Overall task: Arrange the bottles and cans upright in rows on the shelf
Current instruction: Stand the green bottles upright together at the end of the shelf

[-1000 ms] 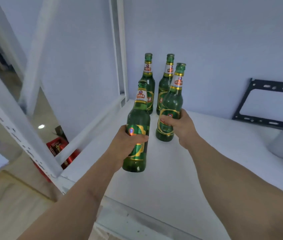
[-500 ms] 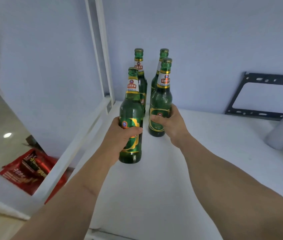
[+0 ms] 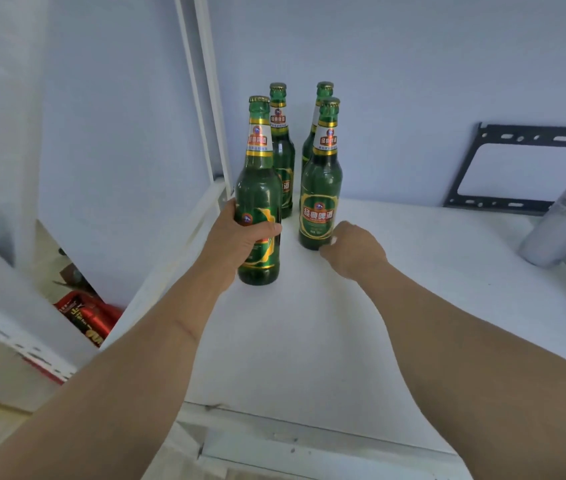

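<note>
A: What has each grip got?

B: The left hand [image 3: 240, 237] wraps its fingers and thumb around the lower body of a green glass beer bottle with a gold cap and red-and-white neck label [image 3: 259, 202]. That bottle stands upright, its base at the white shelf board [image 3: 309, 341].

A: And the right grip?

B: The right hand [image 3: 352, 249] holds nothing. Its fingers are loosely curled, just beside the base of a second green glass bottle with a green-and-gold body label [image 3: 319, 188], on that bottle's right. Whether a fingertip touches the glass I cannot tell.

A: Where does that second bottle stand?

B: Upright on the shelf, just right of the gripped bottle and a little further back.

A: Anything behind?

B: Two more green bottles, the back-left bottle [image 3: 279, 140] and the back-right bottle [image 3: 321, 116], stand upright directly behind the gripped bottle and its neighbour, near the pale wall.

A: Further out?

B: Far right of the gripped bottle, a silver can [image 3: 565, 223] leans tilted at the shelf's edge. Behind it a black metal bracket [image 3: 516, 136] rests against the wall. Left of the gripped bottle rises a white shelf upright [image 3: 205, 98].
</note>
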